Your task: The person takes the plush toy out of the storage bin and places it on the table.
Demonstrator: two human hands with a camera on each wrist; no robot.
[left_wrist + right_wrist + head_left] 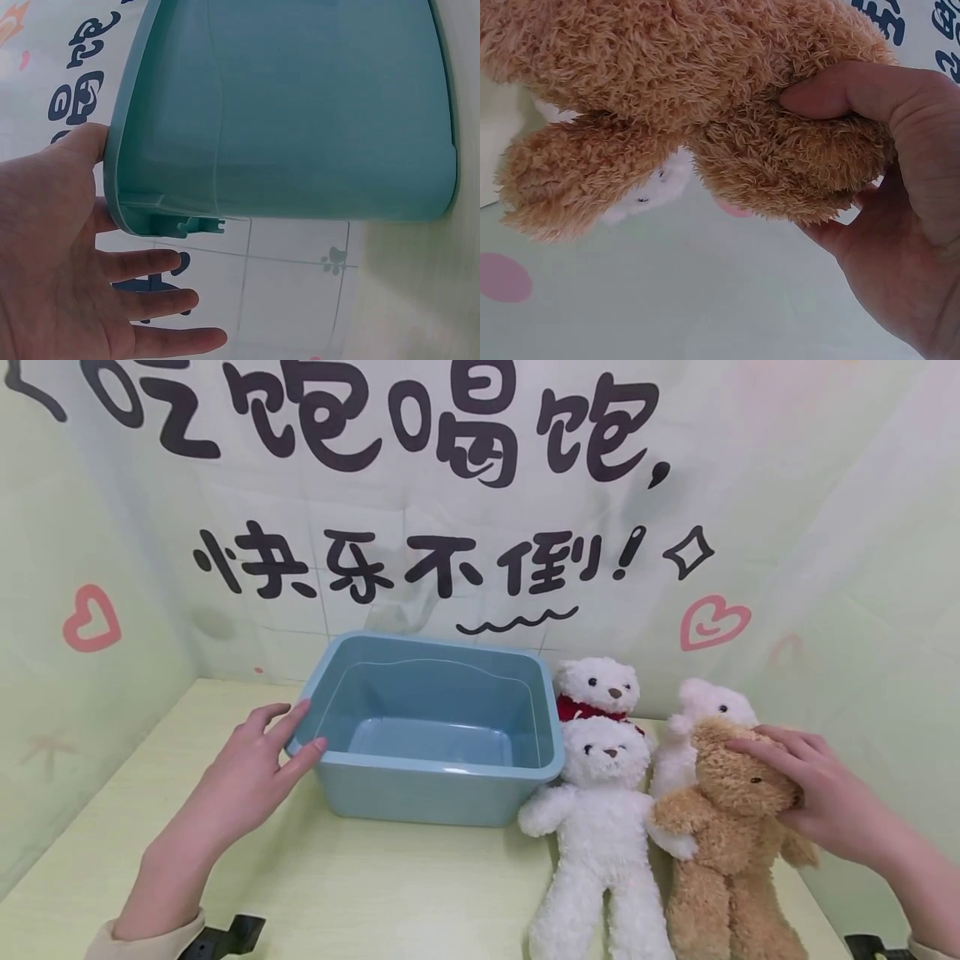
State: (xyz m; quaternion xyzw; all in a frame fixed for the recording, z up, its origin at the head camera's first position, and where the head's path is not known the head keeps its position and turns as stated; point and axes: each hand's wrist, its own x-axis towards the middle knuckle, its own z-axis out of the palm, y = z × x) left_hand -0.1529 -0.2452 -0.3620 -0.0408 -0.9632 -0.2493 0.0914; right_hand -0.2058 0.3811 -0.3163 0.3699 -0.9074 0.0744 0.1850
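A blue plastic tub [442, 797] stands on the table with nothing in it. My left hand [258, 768] touches the tub's left rim; in the left wrist view, that hand [67, 255] has its thumb against the rim and several fingers stretched out straight. On the right, my right hand [832, 793] grips the head of a brown teddy bear [720, 835]. The right wrist view shows the thumb of this hand [907, 172] pressed into the bear's fur [667, 67], the other fingers mostly hidden behind the head.
Between tub and brown bear lies a white teddy bear [603, 843]. Another white bear with a red scarf [596, 685] sits behind it, partly hidden. A pale plush toy [705, 702] is behind the brown bear. A printed cloth [420, 502] backs the table [420, 893].
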